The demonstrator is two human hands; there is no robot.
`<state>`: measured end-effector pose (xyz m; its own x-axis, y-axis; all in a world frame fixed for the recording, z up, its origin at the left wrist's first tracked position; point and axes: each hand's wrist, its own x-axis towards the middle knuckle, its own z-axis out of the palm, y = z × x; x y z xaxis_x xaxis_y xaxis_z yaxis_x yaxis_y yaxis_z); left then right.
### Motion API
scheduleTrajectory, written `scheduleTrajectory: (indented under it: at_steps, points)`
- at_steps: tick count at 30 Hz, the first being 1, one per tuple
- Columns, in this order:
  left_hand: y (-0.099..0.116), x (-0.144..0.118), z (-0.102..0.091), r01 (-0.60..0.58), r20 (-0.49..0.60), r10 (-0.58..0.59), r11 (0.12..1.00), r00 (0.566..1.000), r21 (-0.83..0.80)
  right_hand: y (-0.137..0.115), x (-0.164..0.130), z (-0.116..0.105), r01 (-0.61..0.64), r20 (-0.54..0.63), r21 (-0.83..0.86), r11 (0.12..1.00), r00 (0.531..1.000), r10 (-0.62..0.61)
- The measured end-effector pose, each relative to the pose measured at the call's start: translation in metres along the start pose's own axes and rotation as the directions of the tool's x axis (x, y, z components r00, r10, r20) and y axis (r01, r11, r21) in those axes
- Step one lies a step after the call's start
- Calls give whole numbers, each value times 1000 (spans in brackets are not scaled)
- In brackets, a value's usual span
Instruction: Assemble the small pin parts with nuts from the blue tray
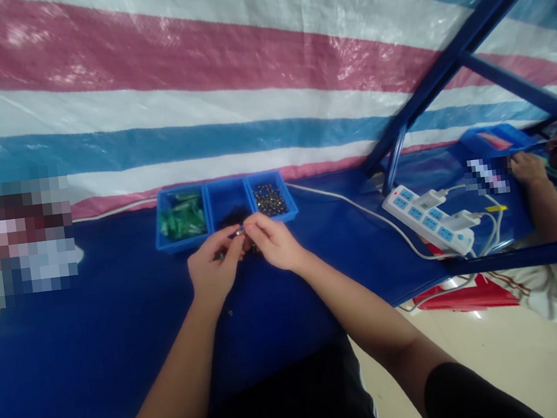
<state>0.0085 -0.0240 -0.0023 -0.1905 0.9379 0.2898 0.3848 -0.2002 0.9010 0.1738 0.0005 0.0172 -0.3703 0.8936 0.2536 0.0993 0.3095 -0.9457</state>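
Note:
Close together over the blue table, my left hand [217, 263] and my right hand [275, 241] meet at the fingertips. Both are pinched around a small shiny piece [239, 232], too small to name and partly covered by the fingers. Just beyond them stands a blue tray [209, 227] with three compartments. Green plastic pieces [182, 216] fill the left one. Dark small bits [237, 215] lie in the middle one, partly hidden behind my hands. Small brass-coloured metal parts [269, 200] are heaped in the right one.
A white power strip [428, 220] with plugged-in chargers and cables lies to the right, beside a blue metal frame [444, 76]. Beyond the frame, another person's hands [530, 168] are near a blue bin [494, 139]. A striped tarp [182, 66] hangs behind the table [99, 363].

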Motion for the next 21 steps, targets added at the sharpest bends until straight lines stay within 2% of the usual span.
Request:
scheduleTrajectory:
  at_steps: [13,21]
  points:
    - [0,-1,-1,19,6,-19,1000,1000,7,-1,1,0,-47,52,31,998,998,45]
    - [11,0,0,32,-39,-32,999,999,2,5,0,3,-14,-10,-24,1000,1000,14]
